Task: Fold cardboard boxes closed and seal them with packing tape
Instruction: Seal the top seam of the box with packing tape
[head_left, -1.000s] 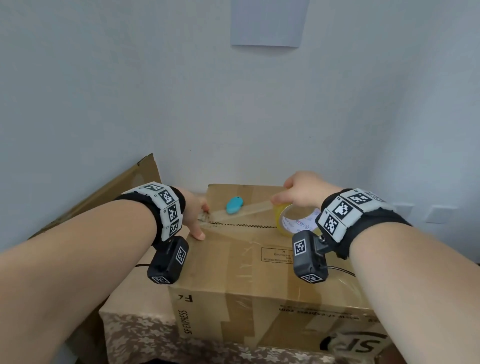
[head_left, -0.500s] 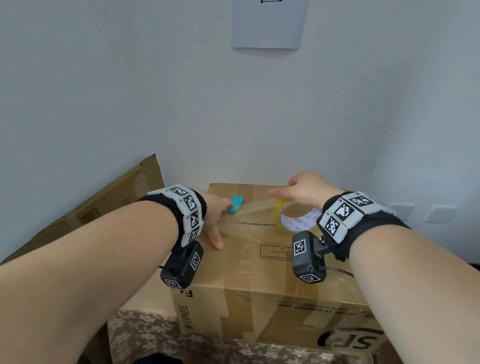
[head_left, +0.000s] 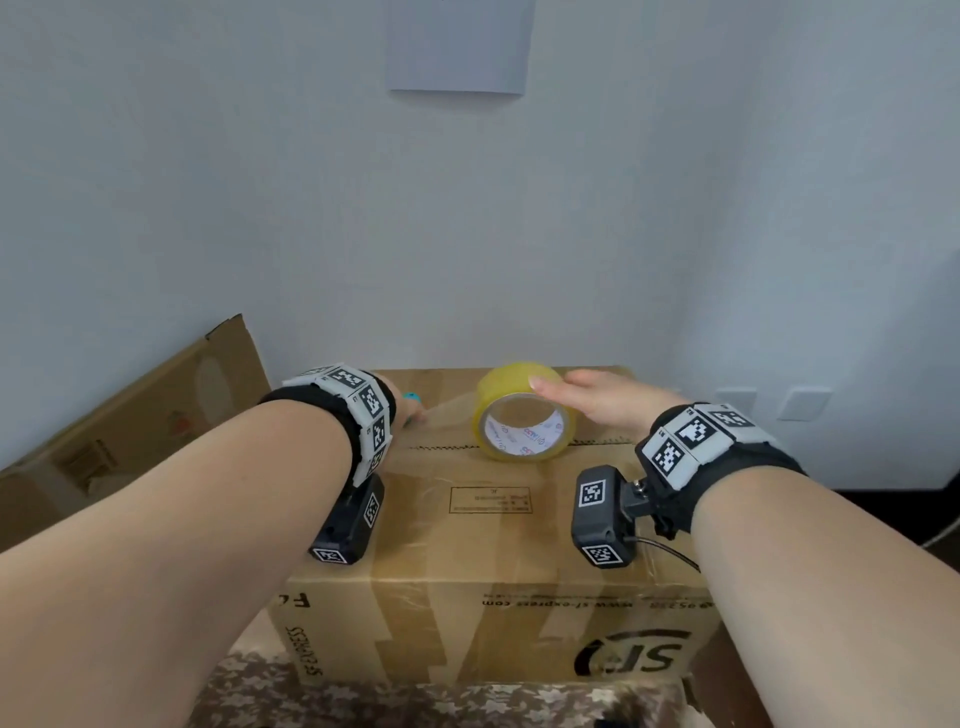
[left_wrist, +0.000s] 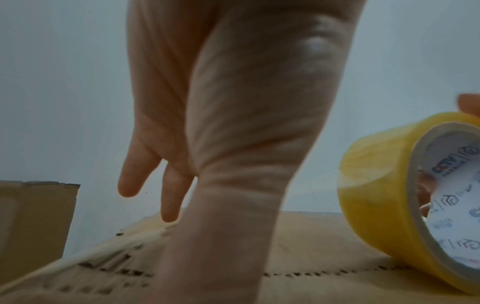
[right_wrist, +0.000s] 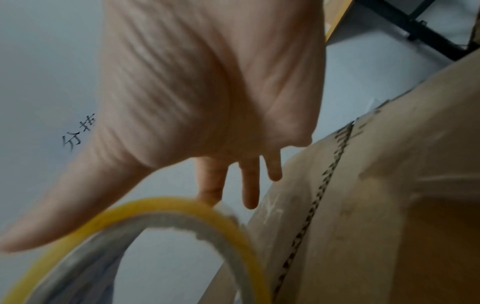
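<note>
With my right hand (head_left: 597, 402) resting flat-fingered on the tape roll (head_left: 522, 413) standing on the box (head_left: 488, 525) seam and my left hand (left_wrist: 221, 144) extended beside it, gripping nothing, the unheld roll may tip and wrinkle the strip.

Three views, one box top

The head camera looks down over both forearms; each wrist camera peers close along its palm, left hand (left_wrist: 233, 123) and right hand (right_wrist: 207, 92), sharing the tape roll (head_left: 524, 413) between them.
</note>
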